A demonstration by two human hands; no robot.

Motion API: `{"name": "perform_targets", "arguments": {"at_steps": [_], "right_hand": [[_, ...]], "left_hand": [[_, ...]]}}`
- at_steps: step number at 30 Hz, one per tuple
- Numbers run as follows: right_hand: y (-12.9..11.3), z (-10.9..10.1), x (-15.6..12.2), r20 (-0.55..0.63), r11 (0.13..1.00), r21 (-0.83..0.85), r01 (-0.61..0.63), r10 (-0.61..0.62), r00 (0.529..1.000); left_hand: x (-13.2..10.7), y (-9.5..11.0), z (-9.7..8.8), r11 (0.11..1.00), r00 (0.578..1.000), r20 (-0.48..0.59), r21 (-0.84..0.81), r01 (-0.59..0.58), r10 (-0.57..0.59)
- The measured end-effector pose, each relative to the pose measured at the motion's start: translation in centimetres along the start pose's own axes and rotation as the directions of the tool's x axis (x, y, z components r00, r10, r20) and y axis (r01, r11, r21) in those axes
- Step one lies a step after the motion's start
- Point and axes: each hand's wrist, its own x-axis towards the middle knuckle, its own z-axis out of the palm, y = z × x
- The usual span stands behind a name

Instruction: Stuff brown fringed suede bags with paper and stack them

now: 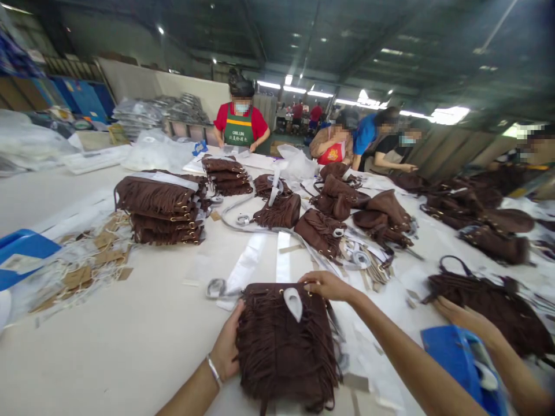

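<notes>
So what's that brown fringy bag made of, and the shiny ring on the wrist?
The fringed bag looks like matte brown suede or a fake version: soft, dull, cut into strips. The bracelet on the left hand looks like polished silver-coloured metal, since it glints.

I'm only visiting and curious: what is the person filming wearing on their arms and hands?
Both forearms are bare, with no sleeves and no gloves. The left hand has a thin silvery bangle at the wrist. The right hand shows no jewellery.

— What sort of room is it?
— A big workshop: dark metal roof (390, 34) with strip lights (295, 89), a pale partition wall (173, 86) far left.
— And furniture?
— One long white worktable (87, 346); blue cabinets (82, 95) far left.
</notes>
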Motion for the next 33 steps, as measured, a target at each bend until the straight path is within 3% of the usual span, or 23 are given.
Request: {"name": "perform_targets", "arguments": {"at_steps": [2,4,7,10,15,18,21,24,27,30,33], "right_hand": [[0.5,2.6,0.8,-0.077,0.993,-0.116,-0.038,0.029,0.997],[0.8,3.7,1.2,-0.126,0.989,-0.136,-0.056,0.038,0.991],[1.1,3.8,1.4,-0.16,0.987,-0.155,-0.044,0.019,0.987],[1.0,3.7,0.6,-0.218,0.984,-0.172,-0.055,0.017,0.976],[-1.0,5.2,-4.8,-0.394,0.979,-0.188,-0.077,-0.003,0.919],[-2.6,6.4,-8.9,-0.271,0.985,-0.17,0.028,-0.074,0.96],[-2.9,8.0,-10.5,-0.103,0.979,-0.19,0.068,-0.089,0.991],[-2.4,10.5,-9.5,-0.145,0.955,-0.296,0.015,-0.06,0.988],[-2.0,12.8,-7.8,-0.354,0.895,-0.425,-0.139,-0.022,0.935],[-1.1,12.9,-6.7,-0.545,0.859,-0.428,-0.282,0.004,0.839],[0.7,10.8,-7.2,-0.712,0.847,-0.233,-0.477,0.185,0.677]], "left_hand": [[-0.7,-0.4,-0.3,0.984,0.991,0.069,-0.126,0.125,-0.117],[-1.1,-0.7,-0.6,0.98,0.988,0.062,-0.134,0.146,-0.139],[-1.8,-0.7,-1.0,0.996,0.997,-0.004,-0.044,0.082,-0.082],[-2.9,-0.8,-0.9,0.996,1.0,-0.003,0.092,-0.011,0.012],[-5.3,-1.8,-0.6,0.974,0.979,-0.17,0.216,-0.072,0.11],[-5.9,-3.1,-0.7,0.96,0.97,-0.197,0.264,-0.09,0.146],[-5.5,-4.7,-0.9,0.918,0.952,-0.196,0.366,-0.152,0.235],[-4.6,-5.9,-1.2,0.837,0.927,-0.162,0.502,-0.218,0.339],[-3.7,-6.6,-1.8,0.708,0.868,-0.165,0.658,-0.256,0.468],[-3.1,-7.1,-2.6,0.613,0.832,-0.169,0.754,-0.236,0.528],[-2.7,-7.3,-3.7,0.562,0.827,-0.151,0.797,-0.222,0.541]]}}
